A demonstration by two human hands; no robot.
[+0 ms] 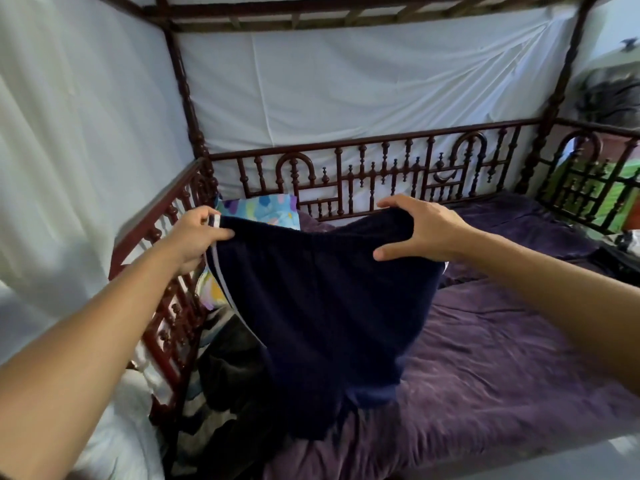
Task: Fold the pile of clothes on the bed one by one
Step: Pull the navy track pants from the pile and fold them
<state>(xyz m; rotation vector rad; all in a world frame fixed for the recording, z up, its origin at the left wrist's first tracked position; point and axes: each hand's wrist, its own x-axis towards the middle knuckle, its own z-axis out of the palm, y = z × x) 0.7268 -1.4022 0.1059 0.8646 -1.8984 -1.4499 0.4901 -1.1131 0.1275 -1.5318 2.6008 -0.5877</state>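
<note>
The fingers (202,213) and thumb of the left hand (194,233) pinch the white-striped end of the waistband of the navy shorts (322,292). The right hand (422,230) curls its fingers over the waistband's other end, with the thumb on the front. The shorts hang stretched between both hands above the bed's (485,358) purple cover, near its left edge. Their hem touches a dark pile of clothes (235,368) beside the wooden railing (173,306). A patterned pillow (263,209) lies in the far left corner.
</note>
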